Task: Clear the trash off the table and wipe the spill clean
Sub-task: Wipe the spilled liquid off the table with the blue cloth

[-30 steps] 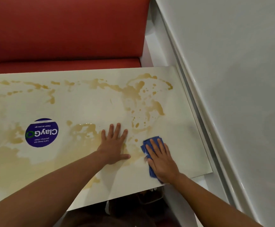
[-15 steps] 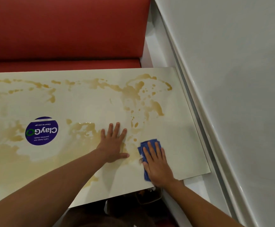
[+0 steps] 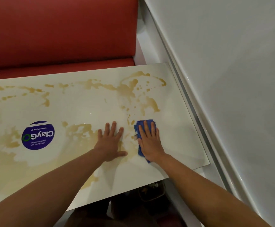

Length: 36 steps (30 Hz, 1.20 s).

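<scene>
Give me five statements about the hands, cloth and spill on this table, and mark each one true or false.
1. The right hand presses a blue cloth flat. True.
2. The left hand holds a cup. False: it lies flat on the table.
3. Brown spill remains near the far edge. True.
4. The round sticker is red. False: it is dark blue.
5. The seat behind is red. True.

Blue cloth (image 3: pixel 145 124), cream table (image 3: pixel 174 136) — tan spill (image 3: pixel 127 90), navy sticker (image 3: pixel 38 135), red bench (image 3: pixel 59 30)
</scene>
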### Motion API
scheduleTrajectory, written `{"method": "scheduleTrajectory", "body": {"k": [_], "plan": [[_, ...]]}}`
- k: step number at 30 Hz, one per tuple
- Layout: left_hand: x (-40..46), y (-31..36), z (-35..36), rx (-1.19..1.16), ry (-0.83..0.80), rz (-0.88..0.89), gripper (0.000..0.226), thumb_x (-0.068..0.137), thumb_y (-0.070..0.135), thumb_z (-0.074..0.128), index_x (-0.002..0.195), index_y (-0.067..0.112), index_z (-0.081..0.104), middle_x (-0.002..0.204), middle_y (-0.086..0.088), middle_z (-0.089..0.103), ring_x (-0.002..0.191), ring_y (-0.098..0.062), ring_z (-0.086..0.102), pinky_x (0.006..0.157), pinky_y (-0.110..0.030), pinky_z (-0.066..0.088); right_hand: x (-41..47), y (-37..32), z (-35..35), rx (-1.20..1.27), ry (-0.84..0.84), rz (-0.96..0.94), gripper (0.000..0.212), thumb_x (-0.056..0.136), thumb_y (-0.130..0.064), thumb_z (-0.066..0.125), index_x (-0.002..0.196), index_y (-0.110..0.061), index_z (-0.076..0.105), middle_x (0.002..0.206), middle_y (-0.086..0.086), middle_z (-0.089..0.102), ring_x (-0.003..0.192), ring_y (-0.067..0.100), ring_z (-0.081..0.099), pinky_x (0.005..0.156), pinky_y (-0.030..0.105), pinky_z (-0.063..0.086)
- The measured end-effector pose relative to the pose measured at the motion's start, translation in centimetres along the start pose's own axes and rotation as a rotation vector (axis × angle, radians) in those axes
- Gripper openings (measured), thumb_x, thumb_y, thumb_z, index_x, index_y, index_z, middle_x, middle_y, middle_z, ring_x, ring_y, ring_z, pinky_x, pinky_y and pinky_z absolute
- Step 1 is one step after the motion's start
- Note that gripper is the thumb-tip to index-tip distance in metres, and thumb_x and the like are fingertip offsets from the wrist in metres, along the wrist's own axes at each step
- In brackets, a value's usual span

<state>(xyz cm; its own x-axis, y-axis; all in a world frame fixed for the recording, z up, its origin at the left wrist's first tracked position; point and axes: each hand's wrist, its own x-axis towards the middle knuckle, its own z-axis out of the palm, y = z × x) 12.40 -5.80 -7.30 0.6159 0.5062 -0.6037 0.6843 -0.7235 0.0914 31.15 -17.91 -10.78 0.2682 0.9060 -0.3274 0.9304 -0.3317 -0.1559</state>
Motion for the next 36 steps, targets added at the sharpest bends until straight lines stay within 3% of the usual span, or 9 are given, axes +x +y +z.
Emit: {"method": "scheduleTrajectory", "body": {"k": [3, 10, 15, 21, 24, 28, 31, 36], "plan": [[0.1, -0.2, 0.0, -0.01, 0.0, 0.007, 0.116, 0.084, 0.083, 0.044, 0.156, 0.025, -0.026, 0.158, -0.014, -0.04, 0.148, -0.042, -0.031, 0.122, -0.063, -0.001, -4.9, 0.9, 2.8, -0.043, 0.063, -0.129, 0.064, 0.107, -0.042, 0.026, 0.164, -0.016, 0.013, 0.172, 0.01, 0.001, 0.156, 0.041, -0.002, 0.122, 0.056, 0.011], [0.3, -0.3, 0.2, -0.045, 0.0, 0.023, 0.117, 0.085, 0.082, 0.045, 0.155, 0.025, -0.028, 0.157, -0.013, -0.043, 0.145, -0.041, -0.035, 0.121, -0.065, -0.003, -4.7, 2.0, 1.9, -0.047, 0.029, -0.156, 0.061, 0.109, -0.041, 0.026, 0.164, -0.019, 0.013, 0.172, 0.006, 0.002, 0.157, 0.035, -0.003, 0.123, 0.053, 0.008], [0.2, -0.2, 0.2, -0.023, 0.004, 0.024, 0.116, 0.085, 0.083, 0.043, 0.156, 0.024, -0.026, 0.158, -0.015, -0.041, 0.146, -0.043, -0.033, 0.121, -0.065, -0.003, 1.0, 2.7, 0.1, 0.031, 0.052, -0.014, 0.058, 0.109, -0.041, 0.017, 0.163, -0.022, 0.012, 0.172, 0.003, -0.001, 0.157, 0.032, -0.009, 0.126, 0.054, 0.008], [0.0, -0.2, -0.1, -0.039, -0.002, 0.026, 0.116, 0.084, 0.083, 0.045, 0.157, 0.024, -0.024, 0.159, -0.014, -0.04, 0.147, -0.043, -0.033, 0.121, -0.065, -0.001, 4.9, 1.6, -1.6, 0.062, 0.047, 0.16, 0.06, 0.11, -0.035, 0.025, 0.163, -0.016, 0.005, 0.171, 0.011, -0.008, 0.155, 0.039, -0.014, 0.125, 0.059, 0.007], [0.0, -0.2, -0.1, -0.024, -0.007, 0.019, 0.117, 0.085, 0.082, 0.045, 0.156, 0.024, -0.026, 0.158, -0.015, -0.041, 0.147, -0.042, -0.032, 0.121, -0.065, 0.0, 0.1, -0.3, 0.6, 0.001, 0.091, 0.08, 0.061, 0.108, -0.038, 0.018, 0.164, -0.014, 0.007, 0.171, 0.013, -0.001, 0.156, 0.041, -0.008, 0.125, 0.059, 0.009], [0.2, -0.3, -0.1, -0.019, -0.017, 0.029, 0.119, 0.085, 0.08, 0.05, 0.155, 0.024, -0.028, 0.157, -0.015, -0.042, 0.146, -0.043, -0.033, 0.121, -0.065, -0.001, -5.5, -0.5, 3.1, -0.034, 0.076, -0.073, 0.062, 0.108, -0.039, 0.028, 0.163, -0.015, 0.015, 0.171, 0.012, 0.003, 0.156, 0.041, -0.001, 0.123, 0.057, 0.013], [0.2, -0.4, -0.1, -0.032, -0.018, 0.032, 0.12, 0.085, 0.079, 0.052, 0.156, 0.024, -0.027, 0.157, -0.015, -0.042, 0.146, -0.042, -0.034, 0.121, -0.065, -0.003, -4.6, -0.5, 2.4, -0.057, 0.06, -0.074, 0.062, 0.107, -0.04, 0.027, 0.163, -0.016, 0.018, 0.171, 0.012, 0.007, 0.156, 0.041, 0.003, 0.121, 0.058, 0.014], [0.2, -0.3, -0.3, -0.03, -0.024, 0.03, 0.119, 0.085, 0.079, 0.05, 0.156, 0.024, -0.027, 0.157, -0.015, -0.042, 0.146, -0.042, -0.034, 0.121, -0.065, -0.004, 2.1, -1.6, 0.2, -0.031, 0.043, -0.025, 0.06, 0.108, -0.041, 0.017, 0.163, -0.02, 0.008, 0.171, 0.009, -0.002, 0.156, 0.041, -0.005, 0.124, 0.059, 0.01]]}}
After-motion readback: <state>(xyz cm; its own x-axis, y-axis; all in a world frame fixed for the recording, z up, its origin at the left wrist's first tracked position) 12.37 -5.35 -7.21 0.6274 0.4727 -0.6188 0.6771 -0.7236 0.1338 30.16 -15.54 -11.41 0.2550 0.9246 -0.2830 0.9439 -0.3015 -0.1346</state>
